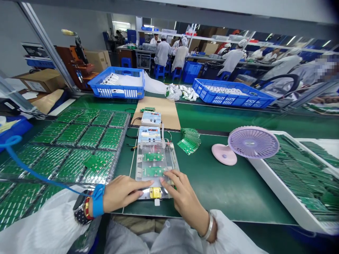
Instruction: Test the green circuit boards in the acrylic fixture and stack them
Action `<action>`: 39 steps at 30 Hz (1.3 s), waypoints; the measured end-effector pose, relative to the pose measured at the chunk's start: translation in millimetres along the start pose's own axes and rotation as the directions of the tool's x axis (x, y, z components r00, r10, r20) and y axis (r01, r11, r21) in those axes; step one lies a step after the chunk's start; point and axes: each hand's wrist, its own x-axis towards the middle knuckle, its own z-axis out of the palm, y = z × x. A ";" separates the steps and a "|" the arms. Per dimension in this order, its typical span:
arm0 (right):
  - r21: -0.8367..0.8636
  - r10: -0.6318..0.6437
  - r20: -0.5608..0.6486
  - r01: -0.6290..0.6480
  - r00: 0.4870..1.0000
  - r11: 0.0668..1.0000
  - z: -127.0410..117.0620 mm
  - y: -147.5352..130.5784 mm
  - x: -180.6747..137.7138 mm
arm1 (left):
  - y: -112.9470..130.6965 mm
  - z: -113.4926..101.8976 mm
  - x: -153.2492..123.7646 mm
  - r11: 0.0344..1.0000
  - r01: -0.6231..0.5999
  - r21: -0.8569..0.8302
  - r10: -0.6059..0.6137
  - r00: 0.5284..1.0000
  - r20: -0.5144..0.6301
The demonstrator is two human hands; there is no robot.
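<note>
Clear fixture (pixel 154 163) rests on green workbench (pixel 219 190), people (pixel 162 52) beyond.

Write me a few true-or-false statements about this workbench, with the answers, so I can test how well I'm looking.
1. Fingers of both the left hand and right hand are at the clear fixture. True.
2. The fan stands left of the fixture. False: it stands to the right.
3. A blue band circles the left wrist. True.
4. The fixture holds five green boards. False: two show.
5. The two large baskets behind are red. False: both are blue.
</note>
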 end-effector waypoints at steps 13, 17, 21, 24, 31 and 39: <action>-0.019 0.118 -0.037 -0.119 0.992 0.993 11.0 -12.3 -10.9 | -0.8 7.9 2.4 0.996 0.085 0.038 -0.086 0.996 0.011; 0.114 0.126 0.017 -0.127 0.992 0.985 3.6 -2.7 -3.9 | -3.3 4.8 3.8 0.988 0.073 -0.137 -0.070 0.997 0.027; 0.323 0.207 0.021 -0.202 0.978 0.924 4.1 31.8 21.8 | -6.4 1.0 5.9 0.944 0.084 -0.318 -0.071 0.996 0.053; 0.332 0.276 -0.008 -0.257 0.961 0.907 16.0 71.8 56.3 | -7.7 1.5 6.6 0.928 0.102 -0.359 -0.088 0.995 0.054; 0.059 0.365 0.421 -0.427 0.830 0.902 58.5 149.2 140.8 | -10.7 7.7 4.9 0.921 0.126 -0.369 -0.118 0.992 0.045; -0.066 0.384 0.654 -0.456 0.652 0.888 88.6 167.5 174.8 | -10.3 10.2 3.5 0.944 0.060 -0.324 -0.076 0.996 -0.039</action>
